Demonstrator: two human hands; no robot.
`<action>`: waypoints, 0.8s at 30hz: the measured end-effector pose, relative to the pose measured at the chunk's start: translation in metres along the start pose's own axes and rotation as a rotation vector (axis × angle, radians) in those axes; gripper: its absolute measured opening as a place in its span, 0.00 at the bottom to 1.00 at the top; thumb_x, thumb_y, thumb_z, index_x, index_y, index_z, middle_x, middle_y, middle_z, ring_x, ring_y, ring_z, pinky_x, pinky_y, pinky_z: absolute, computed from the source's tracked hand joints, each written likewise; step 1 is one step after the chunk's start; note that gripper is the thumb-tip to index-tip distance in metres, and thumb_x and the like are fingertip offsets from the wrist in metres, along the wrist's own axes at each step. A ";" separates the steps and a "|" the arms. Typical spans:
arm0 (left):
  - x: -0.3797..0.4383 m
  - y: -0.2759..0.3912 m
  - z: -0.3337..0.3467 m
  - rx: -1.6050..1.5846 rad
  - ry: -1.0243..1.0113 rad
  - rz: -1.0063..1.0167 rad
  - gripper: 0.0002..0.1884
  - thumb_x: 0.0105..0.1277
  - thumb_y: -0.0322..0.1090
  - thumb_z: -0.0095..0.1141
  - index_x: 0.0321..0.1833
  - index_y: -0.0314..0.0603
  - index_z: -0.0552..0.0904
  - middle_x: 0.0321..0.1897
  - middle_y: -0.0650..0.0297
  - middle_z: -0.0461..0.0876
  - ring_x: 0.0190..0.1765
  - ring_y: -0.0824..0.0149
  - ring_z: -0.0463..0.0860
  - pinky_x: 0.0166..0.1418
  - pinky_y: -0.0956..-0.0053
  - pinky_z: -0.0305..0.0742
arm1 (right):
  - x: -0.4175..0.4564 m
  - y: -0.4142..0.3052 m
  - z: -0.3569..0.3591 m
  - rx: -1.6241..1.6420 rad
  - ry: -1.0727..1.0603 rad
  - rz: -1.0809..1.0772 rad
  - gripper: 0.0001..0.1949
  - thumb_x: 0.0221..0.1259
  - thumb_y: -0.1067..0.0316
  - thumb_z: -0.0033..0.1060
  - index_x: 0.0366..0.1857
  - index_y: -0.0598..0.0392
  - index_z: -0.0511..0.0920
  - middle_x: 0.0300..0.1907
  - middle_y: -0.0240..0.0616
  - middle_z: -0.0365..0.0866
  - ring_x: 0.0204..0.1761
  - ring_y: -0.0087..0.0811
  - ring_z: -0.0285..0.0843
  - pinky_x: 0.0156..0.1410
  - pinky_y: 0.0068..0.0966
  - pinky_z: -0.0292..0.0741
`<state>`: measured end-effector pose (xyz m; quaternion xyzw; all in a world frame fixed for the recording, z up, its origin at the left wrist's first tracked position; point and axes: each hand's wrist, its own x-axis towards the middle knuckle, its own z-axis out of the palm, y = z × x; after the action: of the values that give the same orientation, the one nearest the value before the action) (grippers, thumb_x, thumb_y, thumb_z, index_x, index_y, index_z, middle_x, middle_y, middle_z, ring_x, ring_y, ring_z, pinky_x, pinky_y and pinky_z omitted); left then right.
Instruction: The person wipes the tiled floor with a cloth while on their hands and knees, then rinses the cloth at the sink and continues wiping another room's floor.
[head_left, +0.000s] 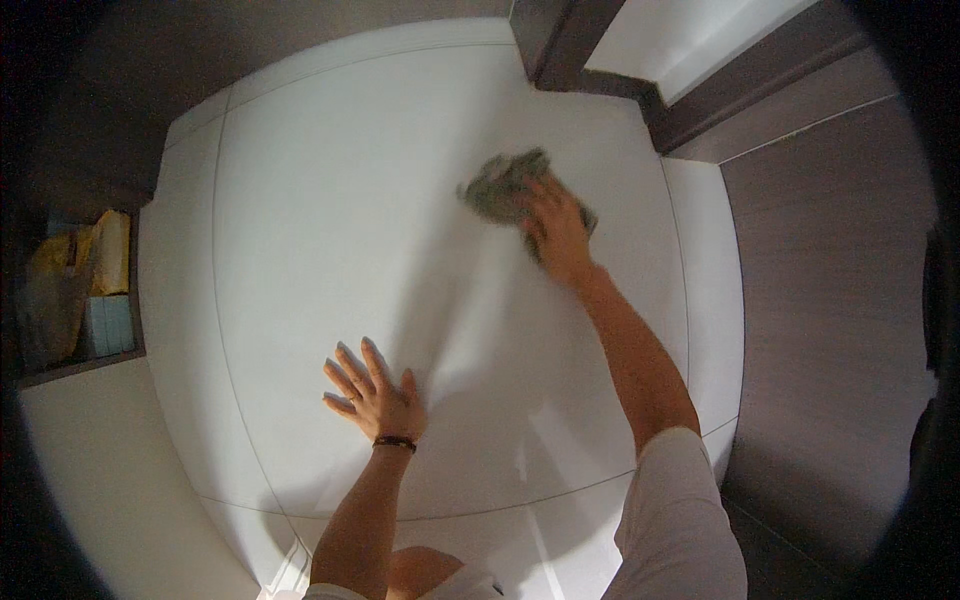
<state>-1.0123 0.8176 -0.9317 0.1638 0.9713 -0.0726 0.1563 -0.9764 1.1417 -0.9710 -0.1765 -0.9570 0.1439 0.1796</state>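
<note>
My right hand presses a grey-green cloth against the pale floor tile, in the upper right part of the view. The cloth is bunched and a little blurred, and it spreads out past my fingers to the left. Lower down and to the left, my left hand rests palm down on the same tile. Its fingers are spread and nothing is in it. A dark bracelet circles that wrist.
A dark wood-look panel stands along the right. At the upper right is a dark door frame. On the left, an opening with a dark edge holds yellow items and a pale box. Thin joints divide the tiles.
</note>
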 end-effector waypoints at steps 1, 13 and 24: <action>-0.001 0.000 0.001 -0.008 0.002 0.007 0.39 0.66 0.51 0.45 0.76 0.55 0.42 0.77 0.55 0.30 0.77 0.47 0.30 0.69 0.33 0.30 | -0.012 0.002 -0.005 0.046 0.010 0.029 0.19 0.58 0.72 0.55 0.55 0.53 0.74 0.61 0.48 0.69 0.65 0.49 0.61 0.71 0.44 0.56; -0.002 0.002 0.014 -0.053 0.070 0.064 0.40 0.65 0.50 0.46 0.76 0.57 0.42 0.77 0.56 0.31 0.77 0.48 0.30 0.69 0.34 0.28 | 0.029 0.151 -0.006 -0.479 0.075 0.534 0.29 0.66 0.38 0.34 0.69 0.34 0.60 0.73 0.35 0.51 0.75 0.49 0.40 0.72 0.59 0.41; -0.003 -0.007 0.033 -0.006 0.214 0.073 0.32 0.71 0.51 0.34 0.76 0.62 0.44 0.77 0.58 0.35 0.77 0.49 0.33 0.69 0.34 0.32 | -0.045 -0.080 0.031 -0.215 -0.052 -0.012 0.26 0.65 0.46 0.46 0.67 0.34 0.64 0.72 0.35 0.55 0.74 0.45 0.46 0.74 0.53 0.42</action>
<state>-1.0029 0.8042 -0.9608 0.2056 0.9760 -0.0460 0.0546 -0.9720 1.0459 -0.9847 -0.1853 -0.9723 0.0441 0.1357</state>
